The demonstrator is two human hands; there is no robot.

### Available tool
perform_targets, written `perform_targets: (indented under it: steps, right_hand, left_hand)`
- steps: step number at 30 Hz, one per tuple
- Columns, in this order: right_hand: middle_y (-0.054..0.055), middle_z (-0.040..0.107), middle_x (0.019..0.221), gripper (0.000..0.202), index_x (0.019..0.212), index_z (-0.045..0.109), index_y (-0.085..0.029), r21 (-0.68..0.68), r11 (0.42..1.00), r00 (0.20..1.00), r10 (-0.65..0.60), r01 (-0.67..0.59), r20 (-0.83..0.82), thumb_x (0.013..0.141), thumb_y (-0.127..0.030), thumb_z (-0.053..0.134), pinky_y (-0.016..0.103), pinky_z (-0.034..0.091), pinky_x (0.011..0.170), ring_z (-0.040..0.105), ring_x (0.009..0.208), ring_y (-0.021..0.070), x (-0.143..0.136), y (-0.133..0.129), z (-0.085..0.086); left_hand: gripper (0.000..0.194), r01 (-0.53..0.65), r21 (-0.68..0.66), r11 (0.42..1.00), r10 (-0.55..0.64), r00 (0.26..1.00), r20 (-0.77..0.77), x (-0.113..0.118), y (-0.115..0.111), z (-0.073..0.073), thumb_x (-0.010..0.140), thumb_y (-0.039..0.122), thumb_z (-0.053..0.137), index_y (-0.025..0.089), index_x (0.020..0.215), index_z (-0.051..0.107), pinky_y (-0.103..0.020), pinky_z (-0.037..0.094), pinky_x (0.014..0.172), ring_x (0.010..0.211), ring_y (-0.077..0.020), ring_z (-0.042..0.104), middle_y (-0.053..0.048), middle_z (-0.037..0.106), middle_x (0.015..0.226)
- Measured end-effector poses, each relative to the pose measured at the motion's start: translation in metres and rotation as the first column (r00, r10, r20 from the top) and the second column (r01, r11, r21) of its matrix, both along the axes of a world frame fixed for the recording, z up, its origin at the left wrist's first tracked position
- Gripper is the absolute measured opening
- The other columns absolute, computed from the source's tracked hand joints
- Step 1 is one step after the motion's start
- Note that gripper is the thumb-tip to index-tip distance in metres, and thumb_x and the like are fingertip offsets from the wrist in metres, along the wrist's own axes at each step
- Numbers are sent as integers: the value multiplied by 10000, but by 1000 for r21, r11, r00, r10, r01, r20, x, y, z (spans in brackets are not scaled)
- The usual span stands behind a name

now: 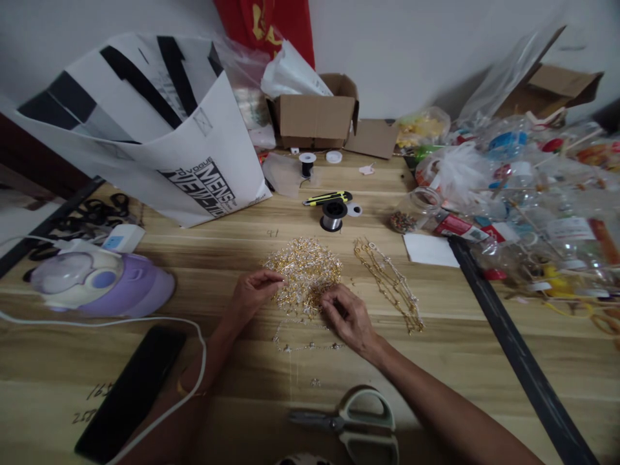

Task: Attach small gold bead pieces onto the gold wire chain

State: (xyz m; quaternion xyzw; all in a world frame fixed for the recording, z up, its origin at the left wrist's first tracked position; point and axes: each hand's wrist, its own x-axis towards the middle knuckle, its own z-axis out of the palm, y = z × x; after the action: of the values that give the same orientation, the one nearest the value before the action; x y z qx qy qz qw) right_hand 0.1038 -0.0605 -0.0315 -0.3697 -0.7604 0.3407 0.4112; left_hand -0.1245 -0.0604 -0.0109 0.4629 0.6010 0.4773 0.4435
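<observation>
A heap of small gold and clear beaded pieces [306, 268] lies in the middle of the wooden table. At its left edge, my left hand [252, 294] has thumb and forefinger pinched together; whatever they hold is too small to name. My right hand [349, 318] rests at the heap's lower right with fingers curled in, their tips partly hidden. Just below the heap, a thin beaded chain [310, 347] lies in a curve, its right end near my right hand. Several gold beaded chains [390, 284] are laid out to the right.
Scissors [343, 421] lie near the front edge, and a black phone [133, 391] at lower left. Behind the heap are a wire spool [332, 216] and a yellow-black cutter [327, 197]. A purple device [104, 281], white bag [208, 155] and piled plastic bottles [571, 236] flank the workspace.
</observation>
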Motion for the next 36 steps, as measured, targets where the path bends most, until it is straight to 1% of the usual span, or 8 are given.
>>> perform_targets:
  steps: [15, 21, 23, 25, 28, 31, 33, 36]
  right_hand:
    - [30, 550, 731, 130, 795, 549, -191, 2, 1000, 1000, 18, -18, -9, 905, -190, 479, 267, 414, 626, 511, 683, 154, 1, 0, 2]
    - [31, 556, 738, 119, 805, 552, -193, 8, 1000, 1000, 18, -18, 0, 902, -175, 484, 270, 414, 630, 512, 689, 156, 1, 1, -1]
    - [32, 554, 735, 124, 802, 551, -190, 9, 1000, 1000, 16, -16, 6, 904, -175, 481, 271, 412, 630, 511, 689, 155, 1, 0, 0]
    - [30, 550, 728, 128, 796, 548, -188, 12, 1000, 1000, 15, -15, 10, 904, -176, 480, 271, 409, 627, 507, 683, 154, 0, 0, 0]
    - [32, 552, 729, 129, 794, 549, -186, 7, 1000, 1000, 14, -14, 4, 904, -185, 482, 273, 413, 628, 508, 686, 156, 0, 0, 1]
    - [32, 552, 724, 135, 791, 550, -188, 8, 1000, 1000, 16, -16, 8, 906, -197, 480, 274, 413, 622, 508, 682, 158, 1, 0, 0]
    - [34, 554, 726, 138, 794, 551, -190, 9, 1000, 1000, 17, -17, 17, 908, -204, 475, 275, 411, 617, 509, 681, 159, 1, 0, 0]
    - [37, 557, 730, 140, 798, 551, -190, 8, 1000, 1000, 12, -12, 20, 910, -213, 470, 280, 418, 625, 511, 684, 161, 1, 0, 0]
  left_hand:
    - [126, 5, 12, 1000, -4, 1000, -8, 0, 1, 0, 598, 256, 757, 177, 685, 711, -262, 532, 700, 694, -159, 665, -13, 730, 699]
    - [132, 23, 27, 999, -22, 999, -45, -2, 0, -5, 624, 276, 746, 175, 701, 705, -266, 519, 689, 695, -163, 660, -16, 726, 708]
    - [120, 50, 60, 997, -43, 993, -109, -3, 0, -7, 669, 281, 718, 175, 725, 707, -259, 503, 680, 696, -157, 649, -19, 719, 721]
    - [107, 98, 117, 988, -71, 974, -215, -5, -1, -8, 715, 277, 683, 175, 740, 704, -259, 485, 674, 701, -155, 634, -24, 706, 733]
    - [99, 196, 222, 955, -94, 912, -400, -5, 0, -7, 752, 267, 653, 182, 716, 690, -290, 467, 716, 730, -168, 608, -34, 685, 729]
    - [101, 280, 278, 919, -96, 842, -531, -5, 1, -5, 777, 246, 626, 197, 710, 685, -329, 455, 775, 759, -185, 591, -39, 680, 720]
    - [115, 298, 289, 910, -85, 815, -574, -6, 2, -4, 794, 244, 606, 201, 722, 685, -338, 453, 782, 764, -190, 586, -42, 681, 728]
    - [135, 256, 295, 921, -24, 791, -611, -10, 3, -4, 810, 258, 591, 201, 732, 685, -336, 457, 776, 777, -196, 586, -47, 683, 749]
